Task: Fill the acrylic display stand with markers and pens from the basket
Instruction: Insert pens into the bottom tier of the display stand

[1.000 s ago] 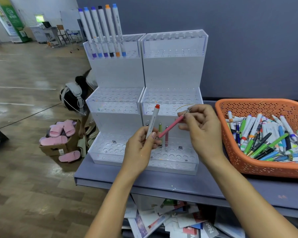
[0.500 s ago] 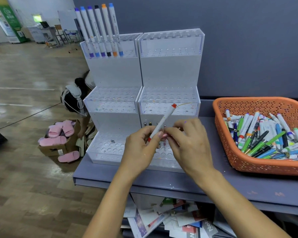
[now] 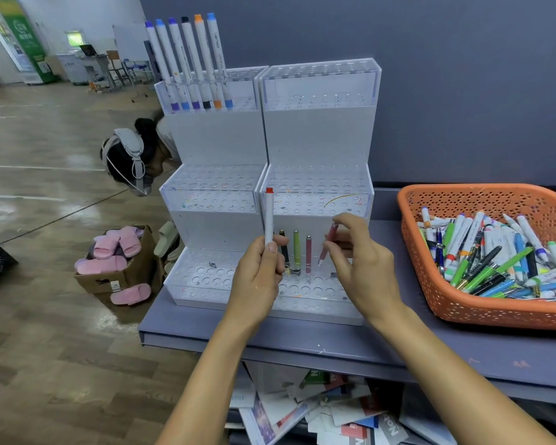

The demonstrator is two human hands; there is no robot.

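Left hand [image 3: 257, 277] grips a red-capped white marker [image 3: 268, 216] upright before the acrylic display stand [image 3: 318, 139]. Right hand [image 3: 357, 268] pinches a tilted pink pen [image 3: 327, 245], its tip over the lowest tier beside the standing pens [image 3: 297, 248]. The orange basket [image 3: 411, 252] of markers and pens sits to the right.

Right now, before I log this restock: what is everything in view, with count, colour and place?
acrylic display stand: two units, clear, on table
table: one, grey
tall markers: six, white, mixed caps, left unit's top tier
standing pens: three visible, black, green, pink, right unit's bottom tier
basket: one, orange, table's right
loose pens and markers: many, mixed, in basket
cardboard box: one, brown, floor left
slippers: several, pink, in and beside box
papers: many, mixed, under table
other person: one, behind stand, left
left hand: fingers grip white red-capped marker, upright
right hand: fingers pinch pink pen, tilted, above bottom tier
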